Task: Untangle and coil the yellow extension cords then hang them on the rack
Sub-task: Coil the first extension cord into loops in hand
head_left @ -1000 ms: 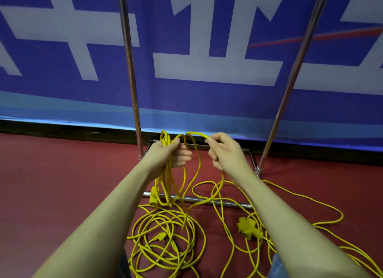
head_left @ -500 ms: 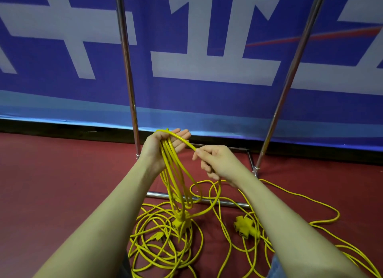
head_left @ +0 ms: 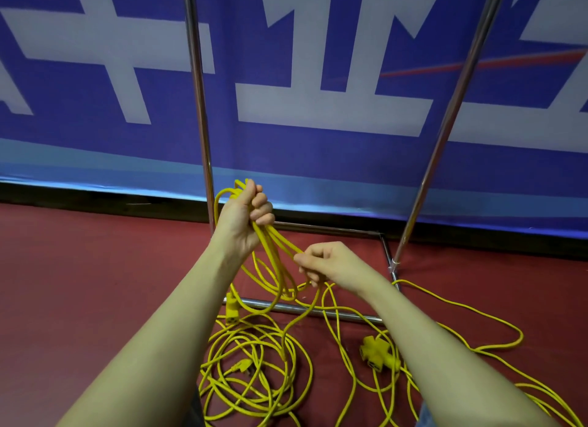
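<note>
The left hand (head_left: pixel 245 220) clenches the gathered loops (head_left: pixel 273 267); at its four o'clock, the right hand (head_left: pixel 331 264) pinches the trailing cord (head_left: pixel 302 318). Feed each loop the same length, and let twists run out first.

The two upright poles of the rack (head_left: pixel 197 108) are running out past the top edge, so its hanging bar is staying out of sight. The left hand (head_left: pixel 243 218) is covering the tops of the cord loops (head_left: pixel 273 267). The loose cord (head_left: pixel 541 404) is trailing off the bottom right corner.
</note>
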A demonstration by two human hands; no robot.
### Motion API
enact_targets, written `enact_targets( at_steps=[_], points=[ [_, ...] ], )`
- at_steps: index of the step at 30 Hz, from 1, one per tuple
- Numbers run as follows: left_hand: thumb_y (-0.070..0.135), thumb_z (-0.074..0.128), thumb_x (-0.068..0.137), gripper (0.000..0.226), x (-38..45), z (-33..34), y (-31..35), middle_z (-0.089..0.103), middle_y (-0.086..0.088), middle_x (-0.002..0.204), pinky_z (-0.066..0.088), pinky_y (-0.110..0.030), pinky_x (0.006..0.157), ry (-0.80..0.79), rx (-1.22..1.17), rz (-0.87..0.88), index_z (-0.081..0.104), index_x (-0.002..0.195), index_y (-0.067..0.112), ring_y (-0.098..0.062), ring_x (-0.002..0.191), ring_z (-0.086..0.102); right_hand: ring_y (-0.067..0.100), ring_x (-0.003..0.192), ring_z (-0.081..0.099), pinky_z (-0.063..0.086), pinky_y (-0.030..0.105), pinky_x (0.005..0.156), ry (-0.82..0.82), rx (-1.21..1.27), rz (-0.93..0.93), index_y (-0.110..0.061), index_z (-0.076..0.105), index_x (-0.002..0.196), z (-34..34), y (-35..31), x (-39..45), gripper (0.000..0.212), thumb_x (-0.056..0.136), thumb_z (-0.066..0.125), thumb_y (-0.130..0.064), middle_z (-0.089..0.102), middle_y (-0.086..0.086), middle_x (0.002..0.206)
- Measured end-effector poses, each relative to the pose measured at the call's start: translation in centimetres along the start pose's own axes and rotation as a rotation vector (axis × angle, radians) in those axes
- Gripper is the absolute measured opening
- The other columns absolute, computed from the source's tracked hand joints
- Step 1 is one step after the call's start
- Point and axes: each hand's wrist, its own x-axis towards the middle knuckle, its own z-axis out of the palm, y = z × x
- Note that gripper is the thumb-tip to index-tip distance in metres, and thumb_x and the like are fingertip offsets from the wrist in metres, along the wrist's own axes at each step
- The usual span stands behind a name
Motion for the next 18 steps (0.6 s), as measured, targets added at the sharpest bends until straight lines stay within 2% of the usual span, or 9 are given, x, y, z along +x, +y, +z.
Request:
enact_targets(
  at_steps=[5, 9, 14, 16, 18],
  points=[
    [0.031, 0.037, 0.102, 0.035, -0.7, -0.5, 1.6, 0.032, 0.009, 0.040, 0.014, -0.011, 0.028, -0.046, 0.061, -0.025, 0.044, 0.071, 0.015, -0.001, 0.025, 0.024, 0.005, 0.050, 0.051, 0.041, 0.016, 0.056, 0.101, -0.010, 0.075, -0.013, 0.059, 0.066, -1.3, 2.3, 0.2, 0.022, 0.086, 0.066, -0.009, 0.057, 0.002, 0.057],
    [0.029, 0.034, 0.102, 0.036, -0.9, -1.2, 2.1, 0.040, 0.008, 0.041, 0.018, -0.012, 0.026, -0.071, 0.188, -0.071, 0.045, 0.072, 0.014, -0.001, 0.024, 0.027, 0.007, 0.045, 0.049, 0.042, 0.017, 0.050, 0.177, 0.139, 0.143, -0.009, 0.061, 0.068, -1.9, 2.9, -0.2, 0.018, 0.086, 0.065, -0.010, 0.055, 0.002, 0.054],
    [0.029, 0.038, 0.098, 0.041, -1.1, -2.2, 2.9, 0.039, 0.006, 0.038, 0.014, -0.013, 0.028, -0.125, 0.359, -0.113, 0.056, 0.067, 0.011, -0.001, 0.021, 0.024, 0.004, 0.042, 0.029, 0.021, 0.014, 0.040, 0.202, 0.665, 0.136, -0.007, 0.057, 0.093, -2.3, 1.4, 0.0, 0.008, 0.092, 0.049, -0.005, 0.037, -0.002, 0.054],
    [0.025, 0.038, 0.099, 0.035, -1.5, -2.2, 2.5, 0.044, 0.004, 0.036, 0.015, -0.010, 0.030, -0.156, 0.519, -0.108, 0.054, 0.075, 0.005, -0.002, 0.021, 0.023, 0.004, 0.041, 0.033, 0.023, 0.013, 0.038, 0.253, 0.784, 0.134, -0.007, 0.056, 0.096, -2.4, 0.3, 0.5, 0.013, 0.094, 0.044, -0.002, 0.041, 0.000, 0.055],
    [0.019, 0.043, 0.097, 0.030, -1.8, -2.3, 1.9, 0.057, 0.000, 0.045, 0.024, -0.011, 0.033, -0.186, 0.674, -0.095, 0.058, 0.080, 0.000, -0.004, 0.023, 0.028, 0.007, 0.043, 0.042, 0.033, 0.015, 0.039, 0.300, 0.908, 0.118, -0.005, 0.055, 0.093, -2.4, -0.9, 0.9, 0.017, 0.095, 0.040, 0.002, 0.050, 0.005, 0.058]
  ],
)
